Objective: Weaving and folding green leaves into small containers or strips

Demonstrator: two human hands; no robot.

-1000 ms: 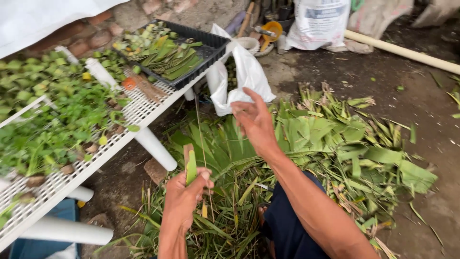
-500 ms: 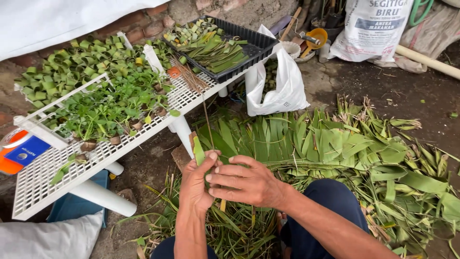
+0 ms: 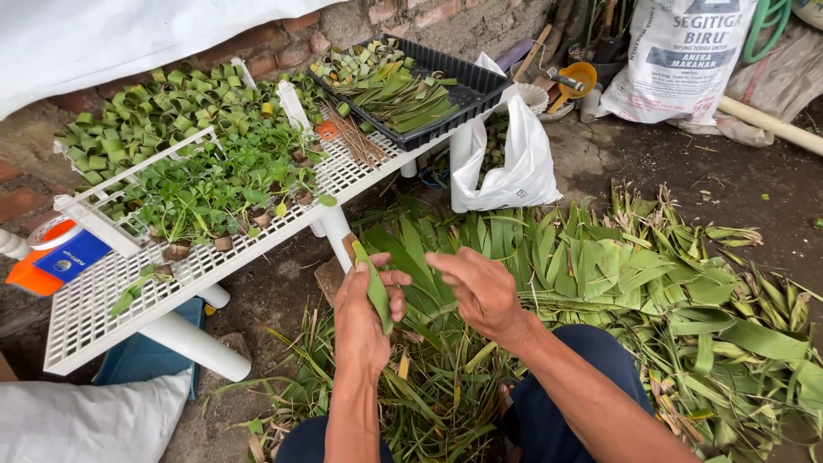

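Head view, looking straight down, and the left hand (image 3: 364,313) is wrapped around a narrow green leaf strip (image 3: 375,287), thumb pressing it against the fingers, the strip standing nearly upright with its tip poking out above the knuckles. Right hand (image 3: 480,287) sits just beside it, fingers spread and loose, gripping nothing, its fingertips pointing toward the strip with a small gap between them.

Below and around both hands, a big heap of leaves (image 3: 600,274) covers the ground, fanning far out to the right, with thinner trimmings (image 3: 429,394) directly under the wrists. Knees in dark trousers (image 3: 549,403) close off the bottom edge.

Up and left, the white slatted bench (image 3: 103,300) runs on a slant, its near edge close to the left hand's knuckles, one white leg (image 3: 334,227) dropping down just above the strip. On the bench: seedlings in little cups (image 3: 214,189), rolled leaf cups (image 3: 146,111) packed behind them, a bundle of thin sticks (image 3: 356,141), and a black tray (image 3: 480,86) of cut leaves hanging over the far end. An orange and blue box (image 3: 56,257) sits at the left edge.

A white plastic bag (image 3: 514,163) hangs beside the tray. Bare dirt (image 3: 677,163) lies open at the upper right, bordered by a printed sack (image 3: 677,56) and a pale pipe (image 3: 771,124). A brick wall (image 3: 283,51) shuts in the top.
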